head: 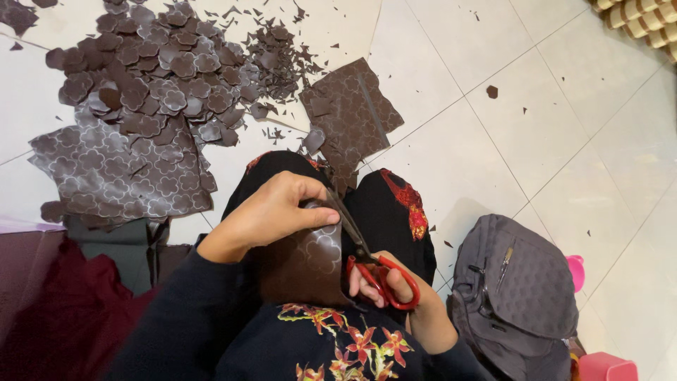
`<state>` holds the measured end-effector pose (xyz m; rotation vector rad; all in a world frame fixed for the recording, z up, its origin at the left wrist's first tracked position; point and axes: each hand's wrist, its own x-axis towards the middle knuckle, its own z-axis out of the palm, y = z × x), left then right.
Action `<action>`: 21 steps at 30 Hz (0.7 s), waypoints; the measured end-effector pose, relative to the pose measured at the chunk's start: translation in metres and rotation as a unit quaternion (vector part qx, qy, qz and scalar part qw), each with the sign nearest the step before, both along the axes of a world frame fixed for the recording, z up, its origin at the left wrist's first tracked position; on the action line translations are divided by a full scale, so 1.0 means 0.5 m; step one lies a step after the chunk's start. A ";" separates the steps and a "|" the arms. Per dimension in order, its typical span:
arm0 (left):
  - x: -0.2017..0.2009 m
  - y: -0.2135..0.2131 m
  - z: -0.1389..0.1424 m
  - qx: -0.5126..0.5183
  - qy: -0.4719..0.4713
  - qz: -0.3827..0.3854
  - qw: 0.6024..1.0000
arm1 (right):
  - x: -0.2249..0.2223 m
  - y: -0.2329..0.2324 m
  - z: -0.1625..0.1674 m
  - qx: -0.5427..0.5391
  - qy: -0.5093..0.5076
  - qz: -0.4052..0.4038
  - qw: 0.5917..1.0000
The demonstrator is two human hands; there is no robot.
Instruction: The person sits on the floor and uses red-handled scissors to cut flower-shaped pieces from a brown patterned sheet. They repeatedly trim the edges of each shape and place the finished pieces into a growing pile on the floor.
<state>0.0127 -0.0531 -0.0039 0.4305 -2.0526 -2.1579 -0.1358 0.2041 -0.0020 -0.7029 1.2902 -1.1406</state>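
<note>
My left hand [275, 212] pinches the top edge of a dark brown fabric piece [310, 264] marked with pale flower outlines, held over my lap. My right hand [384, 286] grips red-handled scissors [367, 264], fingers through the loops. The blades point up and left into the fabric, close to my left thumb. A pile of cut flower shapes [162, 77] lies on the floor ahead. A larger marked brown sheet [116, 176] lies below that pile, and a smaller marked piece [356, 116] lies near my knees.
Small brown offcuts [278, 49] are scattered over the white tiled floor [536, 127]. A grey backpack [515, 289] sits at my right. Pink plastic items [603, 367] lie beside it. Dark red cloth [63, 310] is piled at my left.
</note>
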 end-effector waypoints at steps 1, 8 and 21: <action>0.001 0.000 -0.008 0.055 0.016 -0.016 0.998 | -0.004 -0.007 -0.004 -0.013 -0.013 0.027 0.999; 0.019 0.002 -0.048 0.026 -0.012 -0.033 0.999 | -0.041 -0.021 -0.092 -0.066 -0.120 0.182 0.974; 0.021 0.027 -0.099 0.159 0.001 -0.045 0.986 | -0.056 0.009 -0.208 -0.006 -0.174 0.203 0.964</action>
